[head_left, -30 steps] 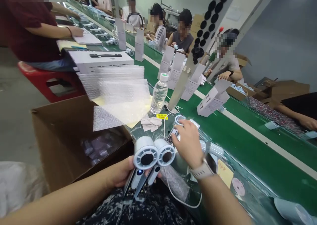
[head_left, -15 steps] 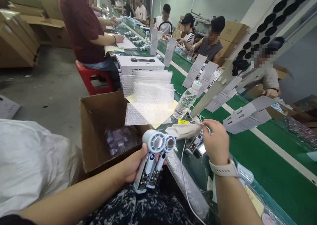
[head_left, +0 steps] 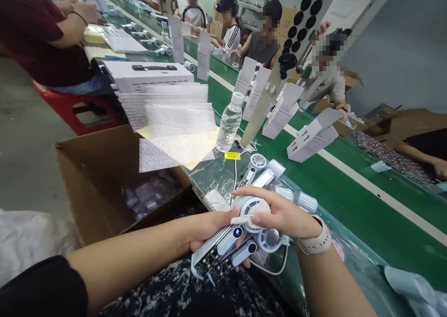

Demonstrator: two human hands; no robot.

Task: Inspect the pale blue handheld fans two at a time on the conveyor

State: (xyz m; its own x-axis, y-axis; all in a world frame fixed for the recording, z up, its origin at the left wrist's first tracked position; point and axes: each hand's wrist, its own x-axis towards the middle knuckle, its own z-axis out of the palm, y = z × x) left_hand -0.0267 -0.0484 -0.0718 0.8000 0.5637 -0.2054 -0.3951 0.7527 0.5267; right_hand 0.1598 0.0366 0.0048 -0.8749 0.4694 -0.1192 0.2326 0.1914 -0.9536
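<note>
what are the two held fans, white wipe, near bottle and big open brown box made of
Held fans: probably hard plastic, pale blue and smooth, bare circuit boards showing in the handles. White wipe: limp, matte; cloth or paper, hard to tell. Near bottle: likely thin plastic, clear, glossy, rippled. Brown box: apparently cardboard, matte, thin-walled.
</note>
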